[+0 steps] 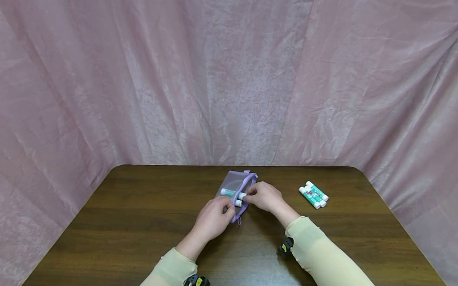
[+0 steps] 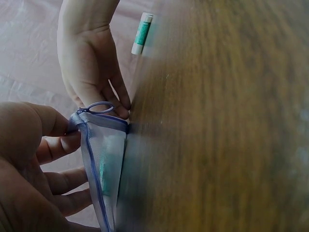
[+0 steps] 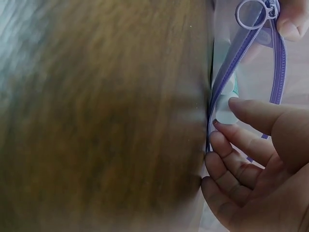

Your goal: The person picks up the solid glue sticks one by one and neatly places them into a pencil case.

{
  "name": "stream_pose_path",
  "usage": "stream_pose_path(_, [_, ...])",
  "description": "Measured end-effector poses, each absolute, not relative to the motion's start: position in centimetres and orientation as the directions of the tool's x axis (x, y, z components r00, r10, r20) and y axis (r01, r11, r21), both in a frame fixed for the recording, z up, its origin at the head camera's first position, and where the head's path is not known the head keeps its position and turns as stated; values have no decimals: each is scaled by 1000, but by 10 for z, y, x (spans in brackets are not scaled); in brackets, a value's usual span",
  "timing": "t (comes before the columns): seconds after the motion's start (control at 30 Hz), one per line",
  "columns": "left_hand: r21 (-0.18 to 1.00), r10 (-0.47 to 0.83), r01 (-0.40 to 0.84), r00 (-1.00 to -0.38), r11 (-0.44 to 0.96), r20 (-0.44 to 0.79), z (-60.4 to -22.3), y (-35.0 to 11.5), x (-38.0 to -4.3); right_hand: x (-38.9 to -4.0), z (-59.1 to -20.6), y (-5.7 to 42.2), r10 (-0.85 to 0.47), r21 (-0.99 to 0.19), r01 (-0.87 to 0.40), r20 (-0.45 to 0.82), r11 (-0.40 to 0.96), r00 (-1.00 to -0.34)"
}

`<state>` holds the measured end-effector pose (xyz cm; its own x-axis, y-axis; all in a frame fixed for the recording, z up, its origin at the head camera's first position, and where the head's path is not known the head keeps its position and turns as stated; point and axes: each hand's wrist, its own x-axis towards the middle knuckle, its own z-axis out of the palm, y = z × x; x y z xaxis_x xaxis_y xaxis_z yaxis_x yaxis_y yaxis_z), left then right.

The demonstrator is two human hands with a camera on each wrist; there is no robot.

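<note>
A purple mesh zip pouch (image 1: 235,177) lies on the table with its zipper undone and its mouth toward the right. My left hand (image 1: 214,216) pinches the pouch's near edge between thumb and finger, close to the zipper's ring pull (image 3: 251,14). At the mouth, my right hand (image 1: 266,196) pinches the white end of a glue stick (image 3: 226,112) between thumb and index finger. Most of that green-and-white glue stick (image 1: 228,192) lies inside the mesh. Another glue stick (image 1: 238,203) is beside it in the pouch, partly hidden by my left hand.
To the right on the brown wooden table (image 1: 139,224), several more glue sticks (image 1: 312,197) lie side by side. A pink curtain (image 1: 232,82) hangs behind the table's far edge.
</note>
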<state>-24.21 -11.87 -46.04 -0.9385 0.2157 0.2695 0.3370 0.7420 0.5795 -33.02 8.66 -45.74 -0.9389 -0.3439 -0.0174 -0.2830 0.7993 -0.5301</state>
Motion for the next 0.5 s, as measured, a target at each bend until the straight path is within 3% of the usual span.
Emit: stream_pose_path(0.5, [579,208,330,-941,745,268,-464,-119,-243,-329,-458,82,-323,-486,-274,-17,830,-946])
